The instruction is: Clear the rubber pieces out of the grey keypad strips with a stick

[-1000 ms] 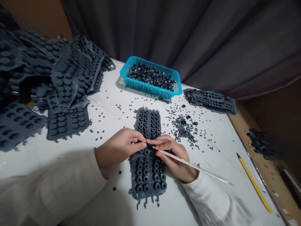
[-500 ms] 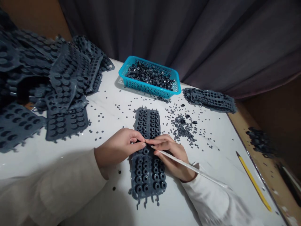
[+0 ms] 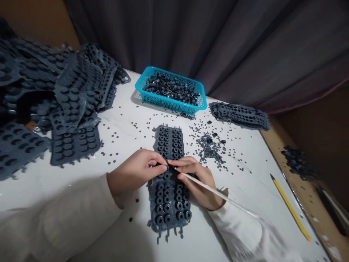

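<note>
Left hand (image 3: 136,169): thumb and forefinger pinched together over the middle of the sheet; whatever sits between the tips is too small to make out from here.
Right hand (image 3: 200,182): gripping a thin white stick (image 3: 209,187) pen-style, its dark tip slanting in beside the left fingertips, back end lying over the sleeve.
Studded rubber sheet (image 3: 170,136): dark grey, lengthwise under both hands, at the near middle of the white table (image 3: 128,134); rows of ring-topped studs, ragged tabs at the near end.
Blue basket (image 3: 174,106): beyond the sheet, perforated sides, loaded with small black tubular parts (image 3: 171,89).
Little dark discs (image 3: 211,151): scattered both sides of the sheet, thickest just right of it.
Sheet pile (image 3: 79,72): big heap on the left, similar studded sheets, overlapping.
Sheet stack (image 3: 241,115): far right, flat, near the basket.
Yellow pointed tool (image 3: 291,208): lying near the right edge, dark tip pointing away from the person.
Curtain (image 3: 191,32): dark, folded, behind the table.
</note>
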Action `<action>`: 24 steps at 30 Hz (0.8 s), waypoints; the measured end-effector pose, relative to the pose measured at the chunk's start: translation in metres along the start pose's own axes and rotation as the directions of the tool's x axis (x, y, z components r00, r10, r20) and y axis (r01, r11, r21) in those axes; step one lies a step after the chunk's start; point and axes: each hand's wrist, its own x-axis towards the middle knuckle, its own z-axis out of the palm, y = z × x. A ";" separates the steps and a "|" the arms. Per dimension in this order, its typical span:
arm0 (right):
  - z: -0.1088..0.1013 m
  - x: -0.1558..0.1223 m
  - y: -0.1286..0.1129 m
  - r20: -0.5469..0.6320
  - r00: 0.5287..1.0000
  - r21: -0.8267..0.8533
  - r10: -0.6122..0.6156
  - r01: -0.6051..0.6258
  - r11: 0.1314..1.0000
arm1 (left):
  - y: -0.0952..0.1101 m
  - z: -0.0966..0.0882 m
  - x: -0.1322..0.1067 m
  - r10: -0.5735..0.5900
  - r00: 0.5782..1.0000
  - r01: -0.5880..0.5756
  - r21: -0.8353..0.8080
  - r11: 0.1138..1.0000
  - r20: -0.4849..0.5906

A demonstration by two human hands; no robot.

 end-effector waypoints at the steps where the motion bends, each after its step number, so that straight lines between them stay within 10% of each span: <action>1: 0.000 -0.001 0.000 -0.023 0.999 0.037 0.042 -0.041 0.999 | 0.001 0.000 0.000 -0.002 1.000 0.002 -0.001 1.000 -0.006; 24: -0.004 -0.001 0.000 0.071 0.992 0.105 0.106 -0.113 0.988 | -0.005 0.003 0.000 0.005 0.999 -0.004 0.038 0.999 -0.031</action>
